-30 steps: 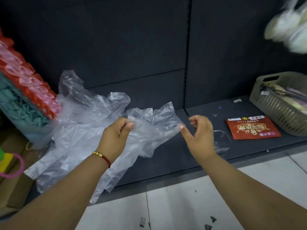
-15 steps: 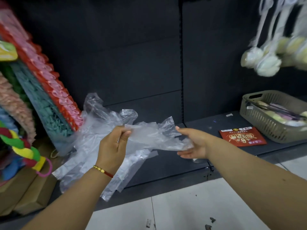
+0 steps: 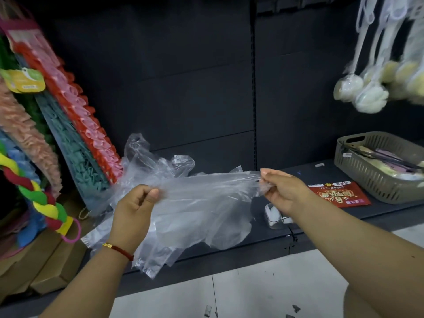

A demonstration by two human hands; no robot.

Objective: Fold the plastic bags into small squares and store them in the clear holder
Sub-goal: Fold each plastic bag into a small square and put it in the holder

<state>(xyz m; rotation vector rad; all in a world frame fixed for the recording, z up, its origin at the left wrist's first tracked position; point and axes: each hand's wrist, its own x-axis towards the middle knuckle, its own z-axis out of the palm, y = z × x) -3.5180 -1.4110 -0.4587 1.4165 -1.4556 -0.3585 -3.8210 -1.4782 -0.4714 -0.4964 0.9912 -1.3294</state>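
Note:
A clear plastic bag [image 3: 206, 198] is stretched out in the air between my two hands, above the dark shelf [image 3: 321, 216]. My left hand [image 3: 134, 210] pinches its left end. My right hand [image 3: 282, 189] pinches its right top corner. Behind and below the held bag lies a loose pile of more clear plastic bags [image 3: 146, 166], spilling over the shelf's front edge. The clear holder [image 3: 275, 216] stands on the shelf just below my right wrist, partly hidden by it.
A red printed packet [image 3: 339, 193] lies flat on the shelf to the right. A grey slotted basket [image 3: 376, 171] with items stands at the far right. Colourful packaged goods [image 3: 75, 134] lean at the left. White puffs [image 3: 367, 92] hang at the upper right. Cardboard boxes [image 3: 52, 267] sit at lower left.
My hands have moved apart and pulled the bag taut and flat between them. My right hand, open-palmed half a second ago, now pinches the bag's corner. The view has tilted upward.

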